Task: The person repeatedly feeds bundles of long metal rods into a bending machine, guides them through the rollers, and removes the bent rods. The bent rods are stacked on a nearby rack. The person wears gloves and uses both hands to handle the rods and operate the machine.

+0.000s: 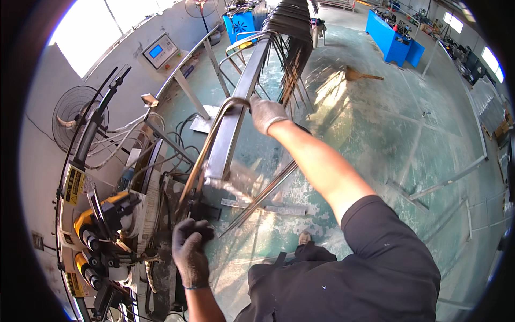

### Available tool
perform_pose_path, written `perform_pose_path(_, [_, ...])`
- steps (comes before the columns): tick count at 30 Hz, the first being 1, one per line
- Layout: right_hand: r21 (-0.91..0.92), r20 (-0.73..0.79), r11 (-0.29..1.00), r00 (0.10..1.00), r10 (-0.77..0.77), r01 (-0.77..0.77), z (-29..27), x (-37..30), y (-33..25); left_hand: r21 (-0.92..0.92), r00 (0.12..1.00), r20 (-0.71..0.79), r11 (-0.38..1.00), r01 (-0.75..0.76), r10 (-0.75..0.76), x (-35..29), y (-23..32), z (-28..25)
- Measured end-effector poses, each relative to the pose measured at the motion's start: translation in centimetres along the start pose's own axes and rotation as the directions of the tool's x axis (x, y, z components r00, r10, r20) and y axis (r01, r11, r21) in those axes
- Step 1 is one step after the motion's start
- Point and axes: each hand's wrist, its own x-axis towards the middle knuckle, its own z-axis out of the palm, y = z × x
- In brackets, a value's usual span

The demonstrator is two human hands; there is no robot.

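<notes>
My right hand (266, 114), in a pale work glove, is closed at the right side of a bundle of bent metal rods (214, 129). These rods hook over a square grey metal beam (236, 118), and their left legs slant down toward the machine. Lower down, my left hand (191, 249) in a darker, soiled glove has its fingers curled, just below the rod ends; the inside of its grip is hidden. Thin straight rod legs (263, 198) slope down below my right forearm. Farther along the beam hangs a thick stack of dark bent rods (289, 27).
A machine with yellow-and-black parts (110, 214) and hoses stands at my left. Beyond it are a wall fan (80, 118) and a control panel (160, 51). Blue cabinets (389, 40) stand farther back. A broom (362, 75) and a flat metal bar (265, 207) lie on the green floor.
</notes>
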Motion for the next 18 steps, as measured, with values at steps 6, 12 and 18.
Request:
perform_pose_path(6, [-0.185, 0.047, 0.975, 0.992, -0.116, 0.123, -2.7, 8.1, 3.0, 0.441, 0.945, 0.235, 0.841, -0.313, 0.229, 9.8, 7.3, 11.9])
perform_pose_path(12, [-0.282, 0.075, 0.927, 0.969, -0.235, 0.247, -2.5, 13.6, 6.6, 0.755, 0.892, 0.415, 0.477, -0.449, 0.182, 24.9, 3.2, 19.9])
perform_pose_path(18, [-0.178, 0.130, 0.951, 0.964, -0.233, 0.254, -3.2, 17.9, 10.3, 0.850, 0.885, 0.452, 0.245, -0.466, 0.116, 36.7, 1.1, 31.6])
